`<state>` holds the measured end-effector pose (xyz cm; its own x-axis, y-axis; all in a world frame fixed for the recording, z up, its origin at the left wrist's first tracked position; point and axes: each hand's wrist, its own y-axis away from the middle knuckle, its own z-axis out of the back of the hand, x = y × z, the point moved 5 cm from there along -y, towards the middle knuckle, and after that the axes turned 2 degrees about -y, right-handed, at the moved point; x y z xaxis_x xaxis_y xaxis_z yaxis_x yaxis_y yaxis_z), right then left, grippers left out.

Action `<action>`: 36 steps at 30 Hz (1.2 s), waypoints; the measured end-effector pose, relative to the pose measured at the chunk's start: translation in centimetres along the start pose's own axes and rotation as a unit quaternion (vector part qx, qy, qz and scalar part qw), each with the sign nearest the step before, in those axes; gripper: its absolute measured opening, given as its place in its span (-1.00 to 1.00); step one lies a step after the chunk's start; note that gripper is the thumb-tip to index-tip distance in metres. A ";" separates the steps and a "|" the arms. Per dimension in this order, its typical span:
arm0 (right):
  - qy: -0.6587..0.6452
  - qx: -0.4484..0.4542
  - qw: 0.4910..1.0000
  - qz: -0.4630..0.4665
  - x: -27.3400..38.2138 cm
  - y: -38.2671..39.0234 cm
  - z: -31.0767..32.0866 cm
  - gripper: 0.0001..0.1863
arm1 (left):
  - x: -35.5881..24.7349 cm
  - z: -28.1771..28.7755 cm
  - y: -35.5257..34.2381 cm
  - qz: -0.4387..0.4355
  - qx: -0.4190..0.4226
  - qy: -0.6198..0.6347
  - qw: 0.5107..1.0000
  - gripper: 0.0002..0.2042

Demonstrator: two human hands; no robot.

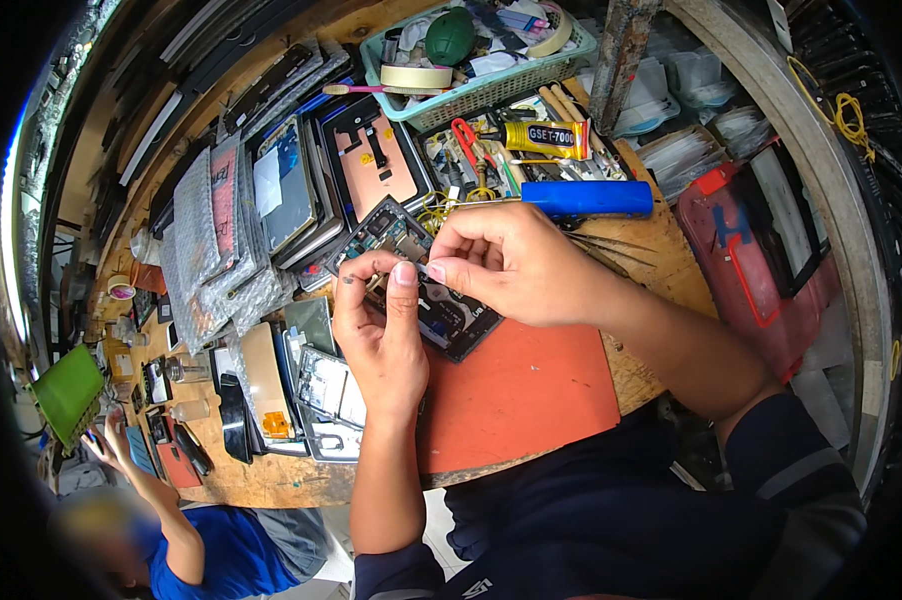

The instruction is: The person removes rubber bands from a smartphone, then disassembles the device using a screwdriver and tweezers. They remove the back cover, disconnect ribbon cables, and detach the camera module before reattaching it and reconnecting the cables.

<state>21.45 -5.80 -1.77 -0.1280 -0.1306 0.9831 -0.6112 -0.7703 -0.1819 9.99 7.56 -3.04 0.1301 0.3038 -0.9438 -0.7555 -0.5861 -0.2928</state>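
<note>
My left hand comes up from below with thumb and index finger pinched together. My right hand reaches in from the right, its thumb and fingertips meeting the left ones. A small pale piece shows between the fingertips; its kind is too small to make out. Under both hands lies an opened phone, tilted, with its circuit board and dark inner parts bare. It rests partly on an orange-red work mat. Just beyond my right hand is a blue-handled screwdriver, its thin shaft pointing left.
Behind stand a green basket of odds and ends, a yellow-black glue tube and red-handled pliers. Bubble-wrapped parts and phone shells crowd the left. Tweezers lie right. A co-worker in blue sits at lower left.
</note>
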 end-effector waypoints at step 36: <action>-0.028 -0.143 0.989 -0.030 -1.3 1.7 -1.7 -0.86 | -0.7 0.0 -0.4 0.040 -0.071 0.060 0.995 -0.12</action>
<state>19.22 -5.90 -3.36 -0.0469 -0.1310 0.9903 -0.8130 -0.5709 -0.1141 10.22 7.61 -2.22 0.1558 0.1648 -0.9739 -0.6692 -0.7077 -0.2268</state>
